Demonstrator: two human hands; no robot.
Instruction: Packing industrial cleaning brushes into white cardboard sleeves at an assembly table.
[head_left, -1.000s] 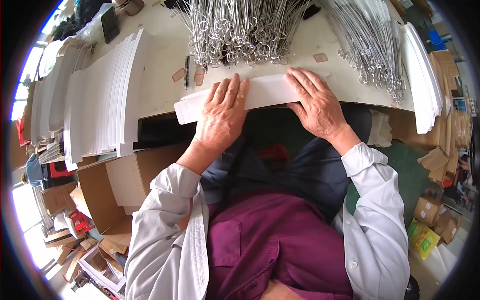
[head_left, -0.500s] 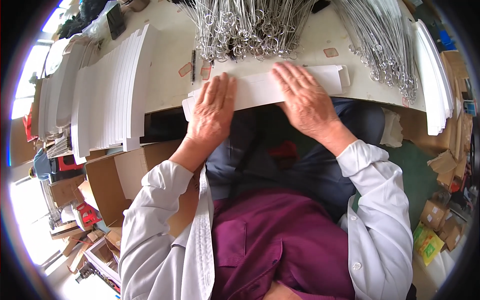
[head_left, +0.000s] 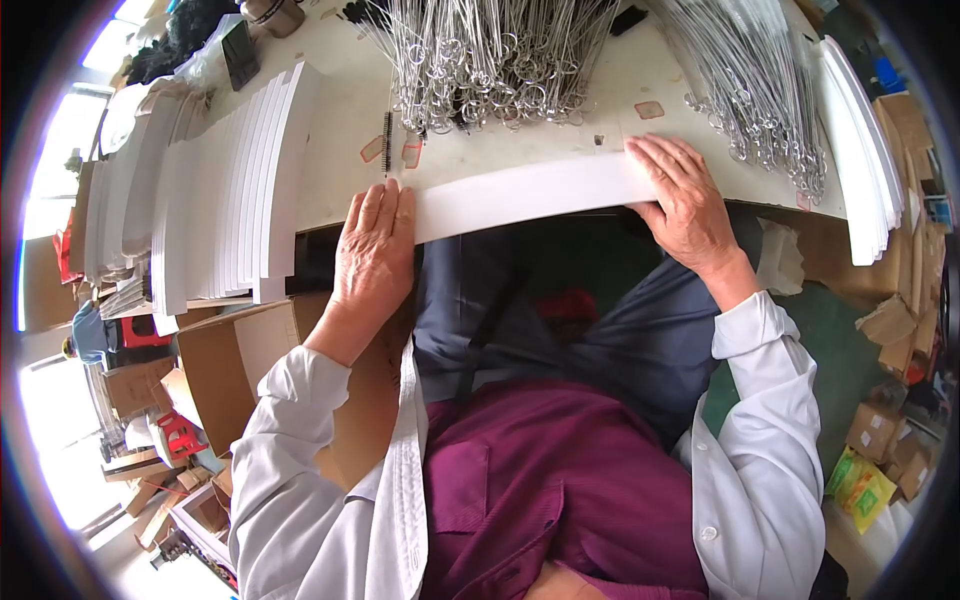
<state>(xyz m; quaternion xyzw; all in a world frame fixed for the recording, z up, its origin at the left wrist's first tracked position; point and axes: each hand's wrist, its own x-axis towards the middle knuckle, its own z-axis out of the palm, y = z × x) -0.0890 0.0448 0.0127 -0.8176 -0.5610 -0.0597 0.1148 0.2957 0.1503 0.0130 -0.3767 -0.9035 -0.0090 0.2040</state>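
A long, narrow white carton (head_left: 530, 190) lies along the front edge of the table in front of me, its smooth face up. My left hand (head_left: 375, 245) covers its left end, fingers together over the top and thumb hidden. At the right end my right hand (head_left: 685, 205) grips the carton, fingers across the top and thumb at the near edge. Beyond the carton sits a big bunch of thin metal rods with ring ends (head_left: 490, 75). A thin dark-bristled brush (head_left: 387, 140) lies just past my left hand.
Upright flat white cartons (head_left: 235, 190) stand in a row at the left, and more white cartons (head_left: 862, 150) at the right edge. Another bunch of ringed rods (head_left: 760, 110) lies at the right. An open cardboard box (head_left: 235, 365) stands below the table at left.
My hands have slid apart from the carton's middle to its two ends. Its end flaps, visible before, are now covered by my hands.
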